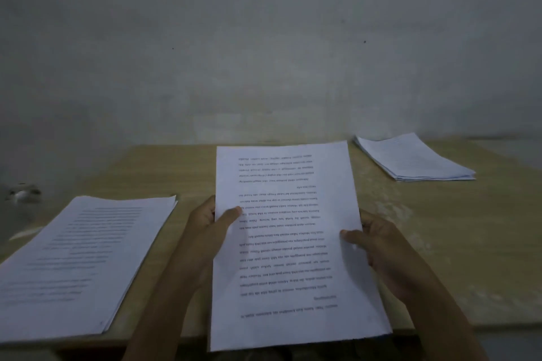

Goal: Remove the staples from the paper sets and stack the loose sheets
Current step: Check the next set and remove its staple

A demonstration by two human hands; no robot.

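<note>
Printed paper (293,243), middle of the frame: you hold it up off the wooden table (440,228), long side running away from you, the print upside down to you.

— And you have it by both long edges. Your left hand (205,228) pinches the left edge, thumb on the printed face, the other fingers hidden behind.

Your right hand (378,243) does the same on the right edge, thumb on the face, a little lower in the frame than the left one.

— So the paper lies between your two hands. Most of it stands clear above your thumbs, and its lower end runs down past your wrists to the bottom of the frame, over the table's near edge.

Whether you hold one sheet or several, I cannot tell.

— At lower left a stack of printed sheets (79,267) lies flat on the table, just beside your left forearm but apart from it.

At upper right a second stack (413,160) lies near the table's far edge, well apart from your hands.

— Behind it all stands a grey wall (264,38). At the left edge of the frame there is a small pale object (22,193), too blurred to name.
</note>
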